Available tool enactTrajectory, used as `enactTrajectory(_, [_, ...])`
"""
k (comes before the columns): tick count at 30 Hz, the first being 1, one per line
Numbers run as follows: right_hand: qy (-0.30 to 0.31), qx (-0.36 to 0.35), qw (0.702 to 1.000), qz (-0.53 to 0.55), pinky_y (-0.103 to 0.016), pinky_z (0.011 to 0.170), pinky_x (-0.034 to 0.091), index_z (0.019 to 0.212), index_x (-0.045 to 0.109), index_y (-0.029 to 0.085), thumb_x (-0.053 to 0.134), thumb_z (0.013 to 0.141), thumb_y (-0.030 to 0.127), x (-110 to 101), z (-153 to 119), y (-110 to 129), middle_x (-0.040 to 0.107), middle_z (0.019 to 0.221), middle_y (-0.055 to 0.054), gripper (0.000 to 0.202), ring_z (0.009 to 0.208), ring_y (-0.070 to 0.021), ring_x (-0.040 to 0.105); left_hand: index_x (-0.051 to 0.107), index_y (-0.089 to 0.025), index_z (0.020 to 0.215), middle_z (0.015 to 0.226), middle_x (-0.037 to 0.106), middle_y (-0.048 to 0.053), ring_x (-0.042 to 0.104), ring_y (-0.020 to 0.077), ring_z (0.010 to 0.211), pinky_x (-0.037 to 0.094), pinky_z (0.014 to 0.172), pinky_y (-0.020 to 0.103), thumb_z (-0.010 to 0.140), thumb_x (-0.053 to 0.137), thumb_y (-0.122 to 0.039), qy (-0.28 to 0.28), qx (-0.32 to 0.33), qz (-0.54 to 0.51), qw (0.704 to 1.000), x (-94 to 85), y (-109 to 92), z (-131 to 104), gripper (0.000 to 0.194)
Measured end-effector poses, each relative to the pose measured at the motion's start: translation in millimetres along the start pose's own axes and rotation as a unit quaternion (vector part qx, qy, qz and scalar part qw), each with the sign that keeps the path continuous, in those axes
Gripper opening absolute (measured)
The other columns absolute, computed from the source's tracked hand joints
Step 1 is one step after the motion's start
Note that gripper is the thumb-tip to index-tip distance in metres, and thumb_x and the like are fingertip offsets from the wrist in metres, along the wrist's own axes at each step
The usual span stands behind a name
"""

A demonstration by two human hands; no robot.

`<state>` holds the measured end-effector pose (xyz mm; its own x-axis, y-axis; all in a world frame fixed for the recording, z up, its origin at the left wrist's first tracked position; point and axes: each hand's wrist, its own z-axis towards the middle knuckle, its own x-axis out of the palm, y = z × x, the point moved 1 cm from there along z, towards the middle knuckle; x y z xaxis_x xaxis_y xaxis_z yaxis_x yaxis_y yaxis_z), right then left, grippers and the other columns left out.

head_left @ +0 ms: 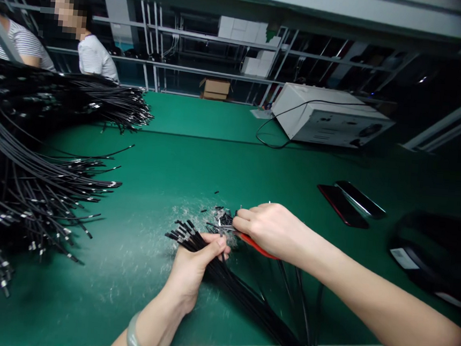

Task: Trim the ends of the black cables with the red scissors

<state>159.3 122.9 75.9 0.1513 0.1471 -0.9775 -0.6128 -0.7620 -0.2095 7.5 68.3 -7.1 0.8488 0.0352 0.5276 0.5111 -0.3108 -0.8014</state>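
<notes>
My left hand (196, 261) is wrapped round a bundle of black cables (240, 292) near the front of the green table, thumb and fingertips pinched together at one cable. The cable ends fan out above the hand, and the bundle runs down over the front edge. My right hand (268, 227) is closed on orange-handled scissors (257, 245), with the metal blades pointing left at the cable by my left fingertips. Small black cut pieces (225, 217) and thin clear scraps (147, 241) lie around and behind the hands.
Large piles of black cables (11, 137) cover the left side. A white machine (328, 117) stands at the back right. Two dark flat devices (343, 204) and a black object with a label (432, 260) lie on the right. People sit behind, at the far left.
</notes>
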Motion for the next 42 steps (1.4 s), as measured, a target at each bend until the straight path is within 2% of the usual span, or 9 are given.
enactTrajectory(3, [-0.025,0.115,0.978,0.174,-0.023,0.05,0.026,0.075,0.056,0.017,0.043,0.088,0.029,3,0,1,0.058,0.07,-0.001,0.022,0.057,-0.0099,0.05,0.069,-0.012,0.082,0.071,0.066,0.005,0.055,0.0126,0.066,0.041,0.066,0.023,0.071,0.07,-0.033,0.003,-0.002,-0.003,1.0,1.2,-1,0,0.024])
enactTrajectory(6, [-0.042,0.195,0.89,0.41,-0.02,0.048,0.031,0.083,0.057,0.015,0.04,0.089,0.039,9,2,10,0.058,0.065,-0.001,0.031,0.052,-0.0085,0.048,0.069,-0.013,0.086,0.074,0.067,0.005,0.056,0.0137,0.069,0.042,0.068,0.024,0.071,0.069,-0.034,0.009,-0.003,-0.004,1.0,1.3,-2,0,0.026])
enactTrajectory(9, [-0.034,0.211,0.793,0.571,-0.018,0.042,0.03,0.081,0.055,0.013,0.043,0.086,0.044,11,6,22,0.058,0.06,0.001,0.033,0.041,-0.0056,0.041,0.069,-0.013,0.081,0.072,0.066,0.005,0.056,0.0136,0.068,0.041,0.067,0.024,0.071,0.069,-0.034,0.015,0.006,0.004,1.0,0.8,-3,0,0.024])
enactTrajectory(12, [-0.036,0.224,0.754,0.616,-0.017,0.039,0.028,0.079,0.054,0.013,0.05,0.082,0.044,9,8,28,0.055,0.056,0.002,0.031,0.038,-0.0042,0.037,0.068,-0.012,0.082,0.071,0.065,0.005,0.057,0.0143,0.068,0.042,0.066,0.025,0.067,0.072,-0.034,0.01,0.001,-0.004,1.0,0.7,-2,1,0.027])
enactTrajectory(15, [-0.044,0.228,0.767,0.598,-0.017,0.039,0.028,0.077,0.055,0.014,0.05,0.082,0.043,5,7,26,0.045,0.047,0.005,0.03,0.038,-0.0049,0.035,0.066,-0.012,0.084,0.066,0.065,0.004,0.058,0.0157,0.064,0.043,0.066,0.027,0.055,0.08,-0.032,-0.019,-0.006,-0.026,0.999,1.3,0,2,0.037])
enactTrajectory(23, [-0.096,0.187,0.883,0.421,-0.02,0.052,0.034,0.069,0.056,0.014,0.046,0.084,0.033,2,8,26,0.054,0.064,-0.002,0.026,0.055,-0.0096,0.045,0.064,-0.013,0.077,0.063,0.064,0.002,0.059,0.0151,0.062,0.043,0.065,0.027,0.052,0.081,-0.032,-0.031,-0.005,-0.033,0.999,0.8,2,3,0.036])
enactTrajectory(30, [-0.119,0.182,0.869,0.444,-0.019,0.051,0.035,0.076,0.053,0.015,0.041,0.087,0.028,4,6,23,0.05,0.063,0.001,0.02,0.054,-0.0088,0.044,0.064,-0.013,0.08,0.065,0.066,0.003,0.059,0.0145,0.064,0.043,0.067,0.026,0.059,0.078,-0.031,-0.009,-0.019,-0.038,0.999,-0.5,-1,2,0.031])
enactTrajectory(36, [-0.118,0.122,0.981,0.093,-0.026,0.061,0.032,0.082,0.054,0.016,0.044,0.084,0.022,18,-5,13,0.052,0.082,-0.005,0.012,0.066,-0.0135,0.045,0.065,-0.014,0.082,0.069,0.067,0.003,0.061,0.0153,0.067,0.045,0.068,0.026,0.059,0.078,-0.03,-0.015,-0.028,-0.056,0.998,1.5,-2,0,0.03])
enactTrajectory(42, [-0.1,0.045,0.992,-0.067,-0.03,0.062,0.024,0.076,0.052,0.016,0.043,0.085,0.02,23,-7,14,0.051,0.074,-0.004,0.013,0.063,-0.0145,0.042,0.065,-0.014,0.076,0.064,0.065,0.002,0.059,0.0137,0.063,0.045,0.065,0.025,0.061,0.078,-0.029,-0.023,-0.021,-0.04,0.999,0.7,0,1,0.025])
